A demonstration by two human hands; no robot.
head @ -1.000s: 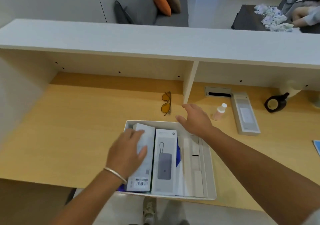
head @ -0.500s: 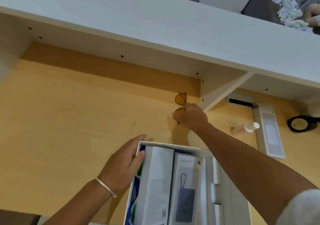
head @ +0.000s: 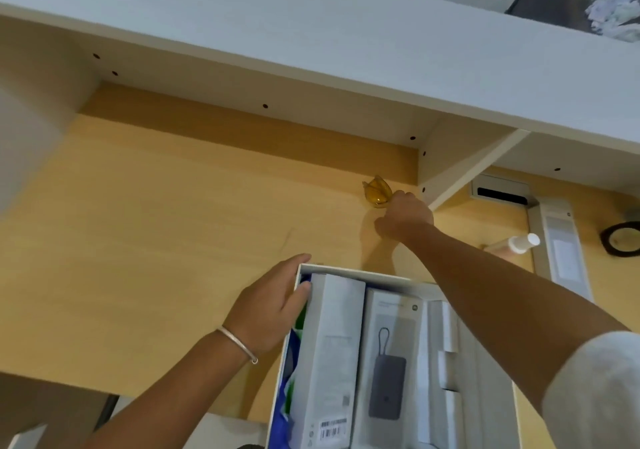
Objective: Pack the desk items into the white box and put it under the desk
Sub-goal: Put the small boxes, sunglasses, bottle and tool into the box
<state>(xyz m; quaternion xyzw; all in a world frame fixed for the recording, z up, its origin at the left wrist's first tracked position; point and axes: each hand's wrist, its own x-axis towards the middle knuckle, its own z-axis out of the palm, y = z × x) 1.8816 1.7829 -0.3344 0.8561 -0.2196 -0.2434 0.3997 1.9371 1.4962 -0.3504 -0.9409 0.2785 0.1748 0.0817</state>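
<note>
The right hand [head: 405, 218] is closed around the yellow-lensed glasses [head: 377, 194] in the upper right centre of the frame, just left of the white shelf divider [head: 460, 175]. Half a second ago the glasses lay flat on the desk [head: 156, 223] with both lenses showing and the fingers just reaching them; now they are tipped up, one lens poking out above the knuckles, the rest hidden in the grip. Whether they are fully clear of the wood cannot be told.

The left hand [head: 268, 310], a thin bracelet [head: 239, 343] at its wrist, stays at the far left corner of the white box [head: 346, 272], fingers spread loosely over the rim and touching the tall white carton [head: 329, 355] inside. Its pose is much as before.

The white box sits at the bottom centre of the frame, open, at the near edge of the desk. Beside the tall carton lies a power bank package [head: 391, 372].

At the right, a small pink bottle [head: 512, 246] lies on its side next to a long grey box [head: 562, 251], as before, and a round black object [head: 623, 239] is cut by the frame edge.
</note>
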